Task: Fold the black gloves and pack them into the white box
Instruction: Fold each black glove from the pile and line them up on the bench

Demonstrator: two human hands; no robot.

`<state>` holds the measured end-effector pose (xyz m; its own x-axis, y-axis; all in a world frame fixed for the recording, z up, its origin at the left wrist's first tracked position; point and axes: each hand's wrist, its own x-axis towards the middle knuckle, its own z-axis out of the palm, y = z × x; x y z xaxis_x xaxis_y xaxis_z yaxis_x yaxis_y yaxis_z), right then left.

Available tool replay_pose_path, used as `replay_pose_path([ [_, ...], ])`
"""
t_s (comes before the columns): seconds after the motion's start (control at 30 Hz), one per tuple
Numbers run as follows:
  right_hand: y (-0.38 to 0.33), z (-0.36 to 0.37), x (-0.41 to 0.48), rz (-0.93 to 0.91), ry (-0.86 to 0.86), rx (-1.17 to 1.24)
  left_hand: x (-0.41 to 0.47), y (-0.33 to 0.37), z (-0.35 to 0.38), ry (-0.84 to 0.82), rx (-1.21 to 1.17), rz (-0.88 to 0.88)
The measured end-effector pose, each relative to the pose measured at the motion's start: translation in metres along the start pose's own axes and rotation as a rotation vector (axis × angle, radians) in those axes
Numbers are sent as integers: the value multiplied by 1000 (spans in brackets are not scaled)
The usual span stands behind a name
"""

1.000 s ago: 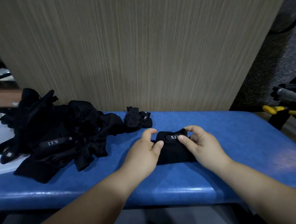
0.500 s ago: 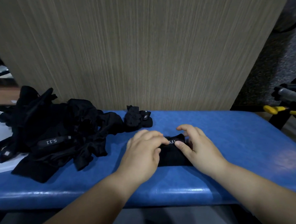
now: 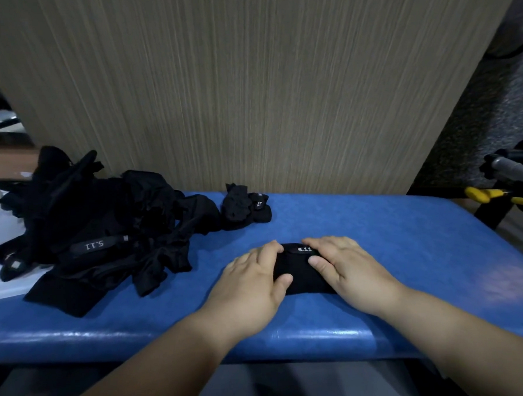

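Blue bench (image 3: 407, 235); left hand (image 3: 252, 280), right hand (image 3: 348, 266) now flat on glove (image 3: 300, 274).

The folded black fabric glove (image 3: 300, 276) has white "5.11" print. The blue padded bench top (image 3: 377, 228) is plain. The beige wooden panel (image 3: 248, 92) has thin vertical streaks, approx. grey-brown.

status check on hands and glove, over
Left hand and right hand flat, pressing the folded glove on the blue bench. Glove pile off to the left. Nothing in the way.
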<state>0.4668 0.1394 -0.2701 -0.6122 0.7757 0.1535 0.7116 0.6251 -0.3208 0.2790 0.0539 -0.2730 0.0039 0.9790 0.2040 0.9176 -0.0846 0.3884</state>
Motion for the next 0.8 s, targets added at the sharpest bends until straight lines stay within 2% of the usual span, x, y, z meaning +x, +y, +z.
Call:
replay_pose_path([
  [0.13, -4, -4, -2, 4, 1, -3, 2, 5, -7, 116, -94, 64],
  [0.23, -5, -6, -3, -29, 17, -2, 8, 10, -7, 30, -5, 153],
  [0.37, -4, -5, -5, -51, -5, -16, 10, 11, -1, -107, 101, 84],
  [0.53, -8, -6, -8, -62, -49, -77, 7, 13, -3, -176, 136, 53],
  [0.67, -9, -9, -11, 0, -144, -145, 7, 14, -2, -239, 151, 35],
  [0.8, -17, -11, -12, 41, -168, -177, 4, 10, -4, -271, 141, 23],
])
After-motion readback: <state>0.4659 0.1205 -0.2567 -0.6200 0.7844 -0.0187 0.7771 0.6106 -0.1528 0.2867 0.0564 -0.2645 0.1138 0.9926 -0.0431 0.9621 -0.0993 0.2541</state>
